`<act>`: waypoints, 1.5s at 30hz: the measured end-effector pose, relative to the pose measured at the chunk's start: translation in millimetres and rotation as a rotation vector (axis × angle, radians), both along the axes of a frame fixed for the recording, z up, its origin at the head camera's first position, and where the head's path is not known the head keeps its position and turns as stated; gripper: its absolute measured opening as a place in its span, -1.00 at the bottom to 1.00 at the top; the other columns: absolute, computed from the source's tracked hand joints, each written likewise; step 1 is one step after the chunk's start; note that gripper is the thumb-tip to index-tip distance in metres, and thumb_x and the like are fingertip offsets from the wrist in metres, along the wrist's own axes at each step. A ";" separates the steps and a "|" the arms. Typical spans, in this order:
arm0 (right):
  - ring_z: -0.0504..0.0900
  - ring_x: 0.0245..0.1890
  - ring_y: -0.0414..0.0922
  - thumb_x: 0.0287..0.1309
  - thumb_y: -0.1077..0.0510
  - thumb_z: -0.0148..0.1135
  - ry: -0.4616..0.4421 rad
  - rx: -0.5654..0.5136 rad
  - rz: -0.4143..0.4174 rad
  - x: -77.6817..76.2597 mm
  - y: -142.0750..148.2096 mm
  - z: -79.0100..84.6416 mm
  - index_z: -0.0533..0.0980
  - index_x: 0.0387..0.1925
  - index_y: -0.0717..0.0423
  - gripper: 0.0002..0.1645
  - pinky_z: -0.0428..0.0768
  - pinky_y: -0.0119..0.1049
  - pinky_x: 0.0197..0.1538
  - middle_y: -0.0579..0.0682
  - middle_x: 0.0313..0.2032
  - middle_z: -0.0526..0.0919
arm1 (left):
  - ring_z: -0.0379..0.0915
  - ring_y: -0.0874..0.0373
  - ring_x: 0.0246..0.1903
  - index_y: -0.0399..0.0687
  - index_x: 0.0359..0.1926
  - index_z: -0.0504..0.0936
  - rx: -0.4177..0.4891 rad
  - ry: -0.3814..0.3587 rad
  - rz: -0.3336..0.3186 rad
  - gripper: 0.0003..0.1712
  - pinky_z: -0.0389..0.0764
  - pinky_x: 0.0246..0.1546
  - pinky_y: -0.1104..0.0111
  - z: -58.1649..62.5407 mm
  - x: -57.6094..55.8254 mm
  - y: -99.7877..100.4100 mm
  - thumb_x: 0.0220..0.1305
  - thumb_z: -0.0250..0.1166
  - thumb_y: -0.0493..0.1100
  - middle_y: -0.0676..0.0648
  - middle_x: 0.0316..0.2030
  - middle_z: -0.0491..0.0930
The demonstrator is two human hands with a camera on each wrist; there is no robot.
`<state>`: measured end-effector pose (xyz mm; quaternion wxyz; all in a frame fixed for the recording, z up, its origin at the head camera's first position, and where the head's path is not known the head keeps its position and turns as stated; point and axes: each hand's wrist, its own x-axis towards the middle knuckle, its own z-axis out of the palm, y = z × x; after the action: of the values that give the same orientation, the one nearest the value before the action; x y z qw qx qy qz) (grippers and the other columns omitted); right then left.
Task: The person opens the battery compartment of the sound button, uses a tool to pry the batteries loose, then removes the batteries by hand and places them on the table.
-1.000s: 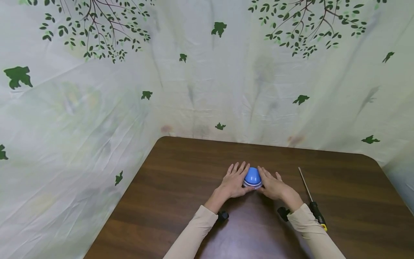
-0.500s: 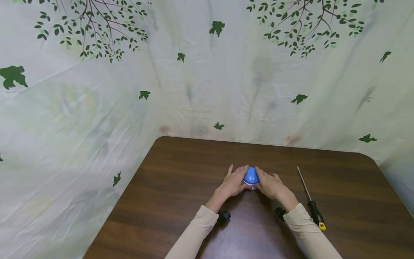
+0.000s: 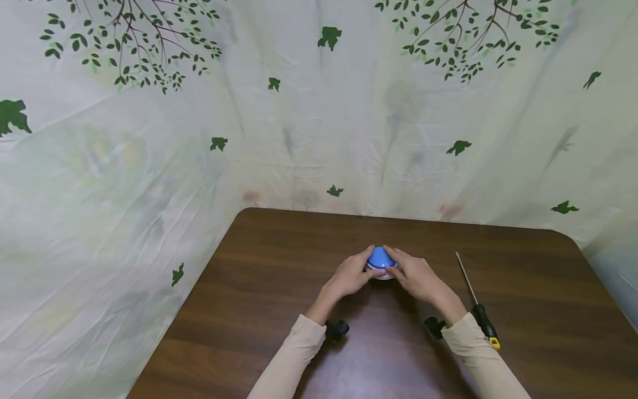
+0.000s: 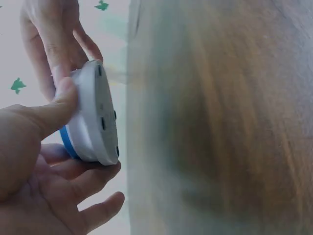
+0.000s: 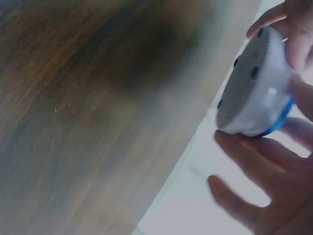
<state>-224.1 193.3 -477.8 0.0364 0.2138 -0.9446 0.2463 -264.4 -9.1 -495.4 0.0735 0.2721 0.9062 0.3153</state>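
Fingers partly curled, the left hand (image 3: pixel 349 276) and right hand (image 3: pixel 420 279) grip a round device (image 3: pixel 381 258) from its 8 and 4 o'clock sides, thumbs against its white base. Its smooth blue cap tapers like a cut-off cone; the flat underside, dotted with small dark feet, is raised off the streaky brown wood-grain tabletop (image 3: pixel 284 255). Toward 4 o'clock lies a screwdriver (image 3: pixel 483 320), slim-shafted, black-and-yellow handled. At 12, creased, leaf-printed pale cloth (image 3: pixel 299 127) hangs.
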 end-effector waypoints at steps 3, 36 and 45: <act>0.54 0.30 0.35 0.53 0.12 0.12 0.043 -0.093 0.015 -0.4 1.9 1.2 0.32 0.51 0.17 -0.39 0.51 0.31 0.28 0.42 0.37 0.46 | 0.53 -0.06 0.32 -0.28 0.55 0.25 0.040 0.030 0.018 -0.17 0.57 0.30 0.07 9.6 1.1 -3.6 0.50 0.23 0.14 -0.25 0.40 0.49; 0.62 0.13 0.06 0.50 0.06 0.18 0.067 -0.441 -0.059 7.4 4.4 24.2 0.41 0.48 -0.12 -0.42 0.63 0.08 0.13 0.14 0.18 0.64 | 0.48 0.15 0.37 0.27 0.42 0.53 0.448 0.062 -0.051 -0.48 0.63 0.24 0.18 51.5 14.5 -17.5 0.49 0.26 0.02 0.04 0.41 0.51; 0.65 -0.09 -0.07 0.54 0.02 0.14 -0.069 -0.532 -0.073 7.6 8.2 23.9 0.43 0.46 -0.21 -0.46 0.63 -0.28 -0.09 0.09 0.12 0.66 | 0.39 0.14 0.43 0.23 0.47 0.47 0.532 -0.031 -0.121 -0.49 0.52 0.36 0.09 48.4 15.0 -21.5 0.56 0.17 -0.06 0.07 0.46 0.43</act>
<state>-216.5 201.5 -453.9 0.0680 0.1538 -0.8545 0.4915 -249.3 -30.6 -446.9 0.0320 0.3306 0.7723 0.5415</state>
